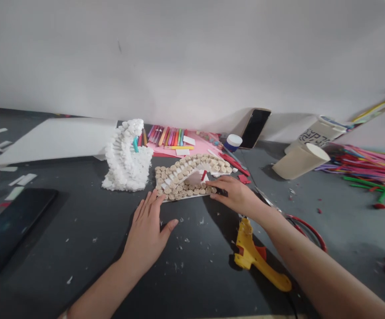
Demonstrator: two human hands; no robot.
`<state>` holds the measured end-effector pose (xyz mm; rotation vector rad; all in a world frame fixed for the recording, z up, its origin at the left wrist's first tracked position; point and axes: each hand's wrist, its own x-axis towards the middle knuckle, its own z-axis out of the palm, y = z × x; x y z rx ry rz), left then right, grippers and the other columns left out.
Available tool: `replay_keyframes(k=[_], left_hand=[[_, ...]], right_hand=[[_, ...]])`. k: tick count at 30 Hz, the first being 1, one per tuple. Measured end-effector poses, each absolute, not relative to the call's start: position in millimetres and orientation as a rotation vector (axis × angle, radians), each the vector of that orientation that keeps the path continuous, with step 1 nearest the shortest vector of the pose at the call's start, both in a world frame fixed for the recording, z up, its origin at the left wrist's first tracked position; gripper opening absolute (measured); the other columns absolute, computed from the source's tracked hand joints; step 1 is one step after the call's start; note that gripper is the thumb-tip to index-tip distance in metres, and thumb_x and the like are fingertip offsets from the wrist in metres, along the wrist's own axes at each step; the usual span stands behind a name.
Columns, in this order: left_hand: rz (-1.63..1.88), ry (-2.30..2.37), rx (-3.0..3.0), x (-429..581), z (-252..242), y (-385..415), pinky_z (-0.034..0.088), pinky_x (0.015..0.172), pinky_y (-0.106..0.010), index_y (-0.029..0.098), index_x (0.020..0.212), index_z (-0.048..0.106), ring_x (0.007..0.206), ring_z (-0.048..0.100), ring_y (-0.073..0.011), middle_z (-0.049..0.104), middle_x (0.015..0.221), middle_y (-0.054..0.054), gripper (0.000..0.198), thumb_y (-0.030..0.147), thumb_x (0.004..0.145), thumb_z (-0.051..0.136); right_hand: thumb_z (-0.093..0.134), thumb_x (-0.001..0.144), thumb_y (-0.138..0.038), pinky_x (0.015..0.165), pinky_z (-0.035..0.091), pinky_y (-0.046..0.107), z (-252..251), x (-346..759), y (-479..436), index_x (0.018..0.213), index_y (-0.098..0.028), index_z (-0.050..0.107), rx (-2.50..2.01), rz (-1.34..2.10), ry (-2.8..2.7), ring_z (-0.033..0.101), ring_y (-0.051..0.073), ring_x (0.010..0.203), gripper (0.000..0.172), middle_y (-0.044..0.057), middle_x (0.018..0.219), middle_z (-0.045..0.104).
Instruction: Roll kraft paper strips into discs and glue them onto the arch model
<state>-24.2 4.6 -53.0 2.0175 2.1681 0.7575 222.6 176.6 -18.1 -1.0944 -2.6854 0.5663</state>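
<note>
An arched card base [182,177] near the table's middle: rolled paper coils [175,188] filling most of the arc, a bare patch left at its centre. Left hand [147,226] at its lower-left edge, fingers spread; right hand [235,195] on its right end, fingers close together, no pinch. A yellow hot glue gun [255,257] just below it — a white foam model [127,157] just left.

The person is holding both bare hands out forward, palms down: the left hand [145,237] is spreading its fingers wide, thumb splayed, while the right hand [234,195] is angling inward, fingers close together, the left forearm [101,294] and right forearm [318,266] slanting in from below
</note>
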Motion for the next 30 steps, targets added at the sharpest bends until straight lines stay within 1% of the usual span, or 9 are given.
replay_keyframes(k=[5,9,11,14,15,19,21,25,30], left_hand=[[0.799,2.173,2.024,-25,-55,6,0.034,0.111,-0.058,0.017,0.138,0.042,0.14,0.039,-0.0343,0.042,0.151,-0.019,0.057,0.053,0.093,0.045],[0.832,2.16,2.009,-26,-55,7,0.036,0.109,-0.058,0.018,0.136,0.043,0.138,0.041,-0.0348,0.043,0.15,-0.019,0.054,0.049,0.092,0.049],[0.875,2.15,1.975,-28,-51,8,0.039,0.107,-0.059,0.019,0.136,0.044,0.137,0.042,-0.0352,0.044,0.149,-0.019,0.052,0.046,0.092,0.05],[0.992,2.126,1.909,-33,-43,8,0.042,0.104,-0.055,0.02,0.131,0.049,0.132,0.048,-0.0332,0.048,0.145,-0.017,0.044,0.043,0.093,0.049],[1.033,2.12,1.902,-34,-40,8,0.043,0.104,-0.054,0.02,0.127,0.052,0.129,0.051,-0.0317,0.052,0.141,-0.016,0.04,0.042,0.094,0.048],[1.1,2.107,2.01,-33,-30,8,0.043,0.104,-0.05,0.023,0.113,0.059,0.12,0.056,-0.0279,0.062,0.123,-0.011,0.026,0.037,0.094,0.048],[1.053,2.088,2.108,-28,-27,7,0.043,0.104,-0.05,0.023,0.114,0.059,0.12,0.055,-0.0283,0.061,0.124,-0.011,0.025,0.034,0.094,0.048],[0.948,2.068,2.248,-17,-24,8,0.04,0.105,-0.053,0.022,0.122,0.054,0.128,0.05,-0.0312,0.056,0.135,-0.014,0.031,0.034,0.093,0.051],[0.942,2.14,2.245,-19,-20,22,0.039,0.107,-0.055,0.018,0.131,0.046,0.133,0.045,-0.0348,0.05,0.141,-0.018,0.046,0.037,0.09,0.053]], right_hand=[[0.058,0.091,-0.035,0.091,0.051,0.04,-16,218,171,0.132,-0.028,0.06,-1.11,0.455,-2.776,0.062,0.027,0.108,0.042,0.011,0.119,0.063],[0.061,0.088,-0.033,0.089,0.051,0.044,-7,226,164,0.143,-0.023,0.048,-1.192,0.409,-2.719,0.062,0.031,0.108,0.057,0.015,0.124,0.061],[0.058,0.089,-0.031,0.088,0.051,0.045,-1,241,154,0.141,-0.021,0.05,-1.23,0.401,-2.654,0.063,0.031,0.106,0.054,0.015,0.121,0.063],[0.049,0.093,-0.03,0.086,0.05,0.039,1,272,128,0.108,-0.025,0.068,-1.261,0.431,-2.508,0.065,0.026,0.1,0.025,0.009,0.108,0.069],[0.048,0.094,-0.032,0.082,0.051,0.037,-1,281,116,0.094,-0.025,0.07,-1.303,0.45,-2.453,0.066,0.024,0.092,0.023,0.007,0.099,0.071],[0.049,0.092,-0.044,0.061,0.047,0.034,-19,305,61,0.059,-0.024,0.055,-1.444,0.471,-2.285,0.059,0.02,0.062,0.039,0.005,0.065,0.061],[0.044,0.095,-0.045,0.059,0.046,0.033,-28,307,38,0.061,-0.024,0.055,-1.436,0.534,-2.198,0.059,0.019,0.063,0.042,0.005,0.066,0.06],[0.045,0.097,-0.037,0.067,0.051,0.03,-34,306,17,0.086,-0.026,0.065,-1.347,0.545,-1.999,0.064,0.019,0.078,0.025,0.007,0.086,0.067],[0.051,0.096,-0.029,0.071,0.051,0.032,-33,311,18,0.086,-0.022,0.063,-1.202,0.37,-1.958,0.064,0.02,0.081,0.018,0.006,0.085,0.068]])
